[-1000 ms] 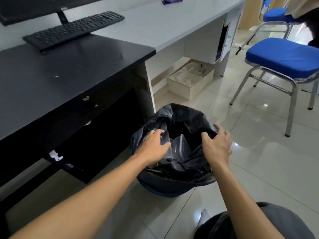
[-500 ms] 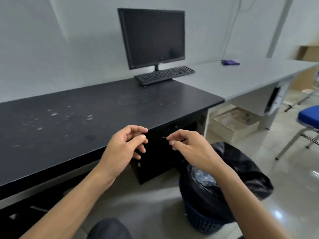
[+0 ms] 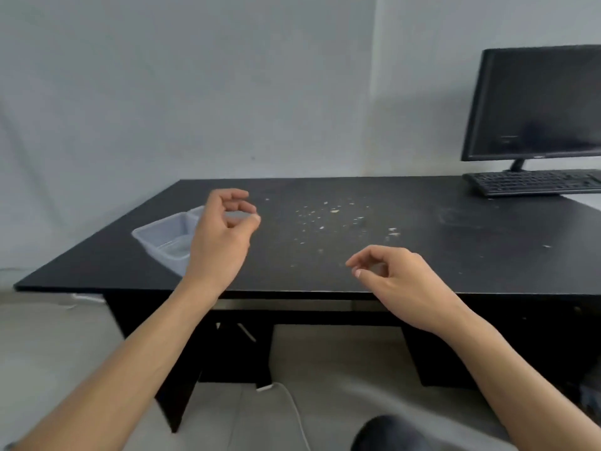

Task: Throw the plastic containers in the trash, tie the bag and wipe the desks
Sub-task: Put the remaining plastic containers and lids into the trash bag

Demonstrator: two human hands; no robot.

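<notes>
A clear plastic container [image 3: 166, 237] sits on the left part of the black desk [image 3: 325, 262], partly hidden behind my left hand [image 3: 221, 236]. That hand hovers above the desk just right of the container, fingers loosely curled and holding nothing. My right hand [image 3: 390, 278] hangs over the desk's front edge, fingers loosely curled, also holding nothing. Pale crumbs [image 3: 331, 216] are scattered over the middle of the desktop. The trash bin is out of view.
A dark monitor [image 3: 533, 102] and a black keyboard [image 3: 533, 182] stand at the desk's right end. A grey wall runs behind the desk. A white cable [image 3: 292, 408] lies on the floor under the desk. My knee [image 3: 390, 434] shows at the bottom.
My hands left the trash bag and rose over the desk. My view swung left from the bin to the desk's left part, bringing the plastic container into sight.
</notes>
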